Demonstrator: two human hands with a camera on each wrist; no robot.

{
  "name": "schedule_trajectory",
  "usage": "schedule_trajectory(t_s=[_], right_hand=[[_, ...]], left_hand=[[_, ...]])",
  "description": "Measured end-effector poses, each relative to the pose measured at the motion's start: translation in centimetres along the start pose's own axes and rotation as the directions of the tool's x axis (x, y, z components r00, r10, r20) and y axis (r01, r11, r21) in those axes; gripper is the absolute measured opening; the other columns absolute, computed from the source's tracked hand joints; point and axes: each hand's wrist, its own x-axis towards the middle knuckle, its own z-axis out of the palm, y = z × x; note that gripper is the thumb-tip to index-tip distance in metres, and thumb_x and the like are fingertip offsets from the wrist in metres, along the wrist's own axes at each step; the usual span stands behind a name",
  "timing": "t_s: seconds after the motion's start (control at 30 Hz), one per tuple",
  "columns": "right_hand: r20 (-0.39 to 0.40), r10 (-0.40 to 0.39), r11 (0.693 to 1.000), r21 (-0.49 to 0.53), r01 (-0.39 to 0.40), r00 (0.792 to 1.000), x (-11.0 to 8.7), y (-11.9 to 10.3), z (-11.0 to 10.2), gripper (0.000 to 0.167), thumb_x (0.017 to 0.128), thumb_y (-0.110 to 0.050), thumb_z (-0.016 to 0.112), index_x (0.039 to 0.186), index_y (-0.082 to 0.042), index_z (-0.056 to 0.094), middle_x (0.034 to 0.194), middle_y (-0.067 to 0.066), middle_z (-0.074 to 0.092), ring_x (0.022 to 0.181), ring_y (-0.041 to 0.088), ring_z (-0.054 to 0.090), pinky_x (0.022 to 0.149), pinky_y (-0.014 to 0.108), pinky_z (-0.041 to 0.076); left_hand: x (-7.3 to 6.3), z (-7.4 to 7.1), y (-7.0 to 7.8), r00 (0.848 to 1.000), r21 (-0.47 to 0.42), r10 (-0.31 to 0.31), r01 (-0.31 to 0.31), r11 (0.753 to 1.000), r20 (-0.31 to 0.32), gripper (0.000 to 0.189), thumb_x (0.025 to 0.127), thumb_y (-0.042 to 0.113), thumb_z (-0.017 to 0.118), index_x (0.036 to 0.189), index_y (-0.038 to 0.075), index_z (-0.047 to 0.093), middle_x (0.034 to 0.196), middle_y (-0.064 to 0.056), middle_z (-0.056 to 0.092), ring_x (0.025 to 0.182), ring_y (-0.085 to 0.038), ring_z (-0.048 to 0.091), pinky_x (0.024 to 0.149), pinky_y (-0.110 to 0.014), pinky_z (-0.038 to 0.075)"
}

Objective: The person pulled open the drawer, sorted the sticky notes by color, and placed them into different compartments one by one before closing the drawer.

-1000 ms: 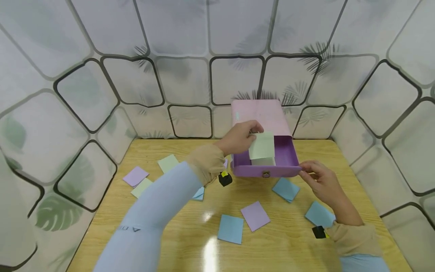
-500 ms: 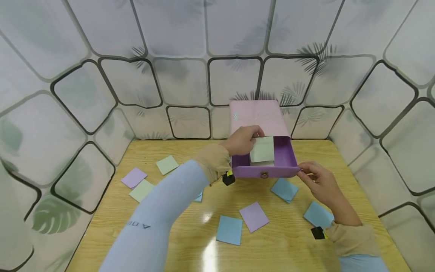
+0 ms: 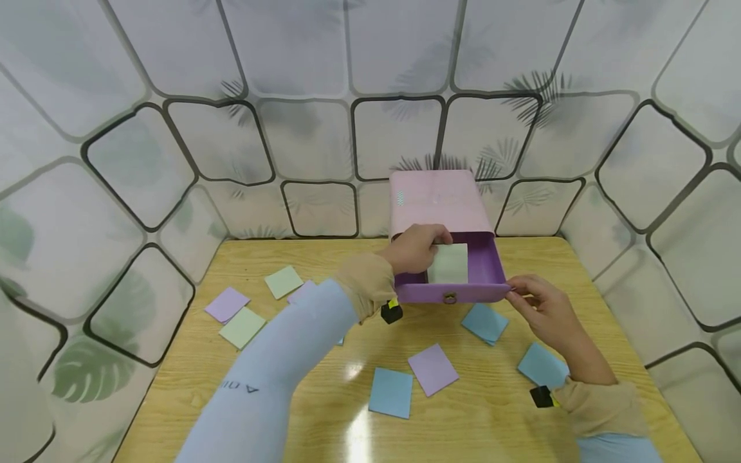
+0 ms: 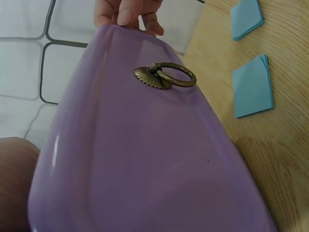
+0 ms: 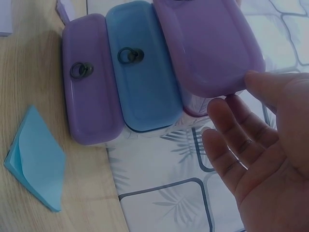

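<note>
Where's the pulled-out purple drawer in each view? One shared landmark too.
Head: the pulled-out purple drawer sits right of centre.
Left wrist: its front fills the middle, down to the bottom edge.
Right wrist: top, right of centre.
Shared landmark: the right hand pinching its corner.

The cabinet top (image 3: 437, 200) was pale pink, its upper drawer (image 4: 149, 140) purple, its middle drawer (image 5: 145, 84) blue; the paper pads (image 3: 450, 265) were green, blue and lilac; the table (image 3: 315, 418) showed yellowish grain; the whitish backdrop (image 3: 307, 138) bore dark outlines and leaf prints.
</note>
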Motion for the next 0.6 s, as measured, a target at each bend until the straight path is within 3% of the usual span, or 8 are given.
schedule_trajectory(t_s=[0.27,0.6], right_hand=[[0.002,-0.003,1.000,0.001,0.003,1.000,0.0,0.0,0.0,0.023,0.079,0.020,0.064,0.097,0.005,0.066,0.094,0.015,0.066,0.080,0.006,0.061,0.063,0.013,0.049],[0.000,-0.002,1.000,0.007,0.002,1.000,-0.1,0.2,0.1,0.023,0.079,0.020,0.064,0.097,0.005,0.067,0.094,0.015,0.066,0.079,0.008,0.061,0.062,0.013,0.049]], left_hand=[[0.1,0.6,0.2,0.997,0.165,0.002,-0.014,0.986,0.074,0.033,0.096,0.001,0.048,0.126,0.010,0.059,0.126,-0.004,0.060,0.121,-0.015,0.052,0.099,-0.025,0.041],[0.3,1.3,-0.2,0.994,0.347,0.020,-0.055,0.936,0.106,0.042,0.088,-0.005,0.052,0.126,0.009,0.062,0.125,-0.003,0.062,0.120,-0.017,0.054,0.103,-0.027,0.038]])
